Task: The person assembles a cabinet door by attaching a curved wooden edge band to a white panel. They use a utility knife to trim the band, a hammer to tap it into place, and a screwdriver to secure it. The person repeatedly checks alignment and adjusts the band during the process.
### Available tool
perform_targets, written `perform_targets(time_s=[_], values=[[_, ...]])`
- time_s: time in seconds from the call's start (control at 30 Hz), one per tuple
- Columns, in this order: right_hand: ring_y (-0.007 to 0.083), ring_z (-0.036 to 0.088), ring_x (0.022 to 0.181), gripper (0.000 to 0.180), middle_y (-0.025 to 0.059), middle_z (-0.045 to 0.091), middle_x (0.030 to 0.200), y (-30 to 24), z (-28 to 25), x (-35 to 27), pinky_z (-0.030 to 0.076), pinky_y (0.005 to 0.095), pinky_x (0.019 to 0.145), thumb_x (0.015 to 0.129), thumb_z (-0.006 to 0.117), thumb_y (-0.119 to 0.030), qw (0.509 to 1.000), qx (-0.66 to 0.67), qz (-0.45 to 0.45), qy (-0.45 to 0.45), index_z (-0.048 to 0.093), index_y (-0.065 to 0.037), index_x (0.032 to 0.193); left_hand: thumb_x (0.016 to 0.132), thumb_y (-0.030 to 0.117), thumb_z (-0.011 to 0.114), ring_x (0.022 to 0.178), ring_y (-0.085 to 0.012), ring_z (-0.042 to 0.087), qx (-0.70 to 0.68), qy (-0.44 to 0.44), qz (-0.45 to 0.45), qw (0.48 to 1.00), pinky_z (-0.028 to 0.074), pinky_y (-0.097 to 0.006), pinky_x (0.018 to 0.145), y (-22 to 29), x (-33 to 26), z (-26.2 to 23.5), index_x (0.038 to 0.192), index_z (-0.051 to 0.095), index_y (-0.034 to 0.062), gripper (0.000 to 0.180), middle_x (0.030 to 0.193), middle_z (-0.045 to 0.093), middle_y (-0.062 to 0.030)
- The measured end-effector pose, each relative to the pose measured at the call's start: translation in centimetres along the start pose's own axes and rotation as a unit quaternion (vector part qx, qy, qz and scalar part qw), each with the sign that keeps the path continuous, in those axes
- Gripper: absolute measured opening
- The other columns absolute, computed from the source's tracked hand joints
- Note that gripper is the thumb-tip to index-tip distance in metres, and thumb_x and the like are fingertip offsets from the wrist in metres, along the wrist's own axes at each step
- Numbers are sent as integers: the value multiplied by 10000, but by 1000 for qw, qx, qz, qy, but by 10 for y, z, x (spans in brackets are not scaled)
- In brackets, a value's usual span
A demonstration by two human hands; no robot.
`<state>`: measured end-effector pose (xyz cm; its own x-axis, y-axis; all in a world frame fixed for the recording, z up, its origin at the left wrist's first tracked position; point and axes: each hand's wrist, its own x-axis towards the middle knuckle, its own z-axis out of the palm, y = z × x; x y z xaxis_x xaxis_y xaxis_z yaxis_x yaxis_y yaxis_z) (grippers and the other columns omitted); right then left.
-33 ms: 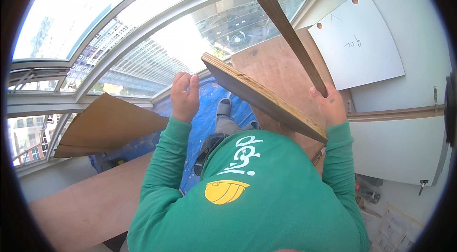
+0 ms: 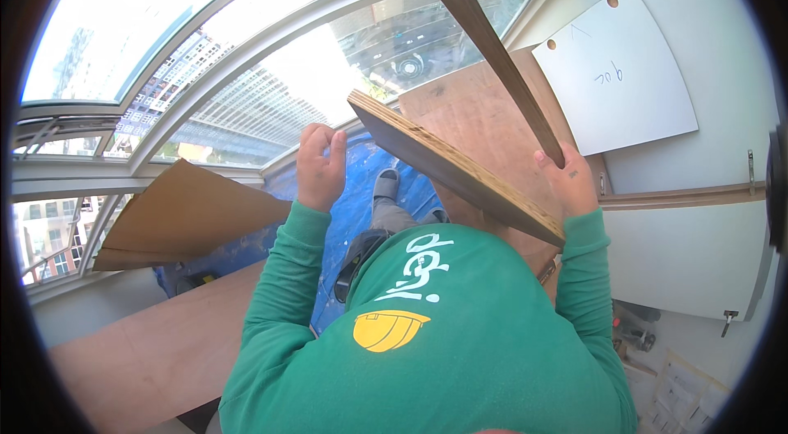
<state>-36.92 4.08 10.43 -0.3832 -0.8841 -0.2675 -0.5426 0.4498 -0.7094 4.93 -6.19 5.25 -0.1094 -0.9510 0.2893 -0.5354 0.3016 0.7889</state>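
My right hand [image 2: 570,182] is closed around the lower end of a long, narrow wood-grained strip [image 2: 510,73], the thumb on its left side. The strip slants up and to the left, toward the window. Left of that hand a thick brown board [image 2: 460,173] with a pale layered plywood edge stands on its side; its near end reaches my right wrist. What supports it is hidden. My left hand [image 2: 321,165] is raised beyond the board's far left end, apart from it. Its fingers are curled with the thumb against them, and nothing shows in them.
A plywood sheet [image 2: 427,110] lies behind the board. Blue sheeting [image 2: 324,225] covers the floor around my foot. Brown cardboard [image 2: 185,217] leans at the left, above another plywood panel [image 2: 164,344]. White panels, one marked [image 2: 628,98], stand at the right. Windows [image 2: 254,118] curve across the back.
The strip's upper end has tipped very slightly left, and my left hand has shifted a hair. The board stays where it was.
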Motion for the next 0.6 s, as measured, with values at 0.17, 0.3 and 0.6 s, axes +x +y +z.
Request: perform_targets(time_s=[0.17,0.3,0.6], values=[[321,730,996,525,190,781,1087,4,1,2,557,428,907,975,775,-399,1000,-14,-2,6,707,-6,1316,1020,112,701,887,-249,599,-6,20,46,999,496,-362,824,16,0,11,936,693,5,137,920,636,-90],[317,733,993,518,185,782,1084,2,1,2,558,427,906,975,775,-397,1000,-17,-13,14,711,-5,1308,989,128,743,897,-198,619,-2,27,102,994,508,-341,827,23,6,22,986,722,7,122,970,699,-68],[348,730,1017,511,205,778,1100,1,2,4,555,430,921,979,771,-393,1000,-15,-17,13,714,-3,1303,1019,353,773,726,-77,604,-206,-124,-170,956,498,-289,657,64,3,55,910,760,-34,402,794,743,-37]])
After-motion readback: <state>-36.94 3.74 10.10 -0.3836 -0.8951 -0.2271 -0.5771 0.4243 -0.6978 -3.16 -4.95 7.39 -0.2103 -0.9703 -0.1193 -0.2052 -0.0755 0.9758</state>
